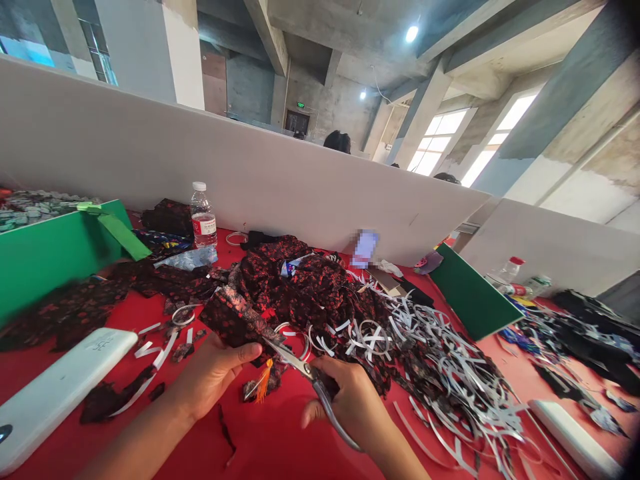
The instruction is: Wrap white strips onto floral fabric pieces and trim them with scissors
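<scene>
My left hand [215,370] grips a strip of dark floral fabric [233,320], thumb on top, at the near side of a heap of the same red-flowered black cloth [295,280]. In my right hand [347,393] is a pair of scissors [305,367], the fingers around the dark handles. Its blades point up and left, and their tips are close to the fabric's right edge. Whether the blades touch the cloth is hard to make out. Just below the blades lies a small scrap with an orange tassel [265,381].
White strips and rings [440,360] are piled on the right over the red table [280,447]. A white power bank [65,400] lies at left. A water bottle [203,220] stands by the pale partition [300,187]. Green boards [473,290] flank the space. A lit phone [365,249] leans at the back.
</scene>
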The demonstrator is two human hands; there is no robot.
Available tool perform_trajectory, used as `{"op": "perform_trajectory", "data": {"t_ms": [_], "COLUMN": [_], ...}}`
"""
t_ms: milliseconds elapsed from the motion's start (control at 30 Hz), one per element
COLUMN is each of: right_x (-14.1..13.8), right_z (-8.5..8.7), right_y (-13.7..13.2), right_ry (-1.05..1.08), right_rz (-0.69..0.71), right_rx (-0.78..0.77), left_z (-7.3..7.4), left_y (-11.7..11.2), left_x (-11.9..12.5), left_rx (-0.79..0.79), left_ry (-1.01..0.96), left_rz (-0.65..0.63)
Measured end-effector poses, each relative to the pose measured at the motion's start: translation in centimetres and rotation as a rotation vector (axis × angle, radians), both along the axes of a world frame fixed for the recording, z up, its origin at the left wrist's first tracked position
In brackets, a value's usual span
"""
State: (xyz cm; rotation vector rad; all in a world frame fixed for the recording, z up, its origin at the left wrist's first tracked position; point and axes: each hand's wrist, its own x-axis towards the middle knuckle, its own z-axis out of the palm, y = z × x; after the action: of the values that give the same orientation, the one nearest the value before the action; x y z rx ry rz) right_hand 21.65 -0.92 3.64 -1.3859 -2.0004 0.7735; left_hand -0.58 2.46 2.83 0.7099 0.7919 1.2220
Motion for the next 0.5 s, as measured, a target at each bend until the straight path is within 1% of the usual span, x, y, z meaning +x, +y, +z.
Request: {"op": "perform_trajectory", "data": {"t_ms": [133,300,500], "right_x": [0.02,0.03,-0.02], "right_z": [0.02,-0.24,-0.29], "right_y": [-0.05,-0.05,-0.09], "right_ry": [-0.001,-0.009,-0.021], "right_rz": [0.010,0.030,0.011], "right_rx": [-0.024,-0.007,-0.008], "left_z": [0.08,0.31,0.29], "left_y": [0.07,0.11,-0.12], "left_x": [0.04,0.29,0.21], "left_rx": [0.008,0.014,0.001], "left_ry": [0.012,0.021,0.026], "left_rz": [-0.021,-0.038,-0.038]}}
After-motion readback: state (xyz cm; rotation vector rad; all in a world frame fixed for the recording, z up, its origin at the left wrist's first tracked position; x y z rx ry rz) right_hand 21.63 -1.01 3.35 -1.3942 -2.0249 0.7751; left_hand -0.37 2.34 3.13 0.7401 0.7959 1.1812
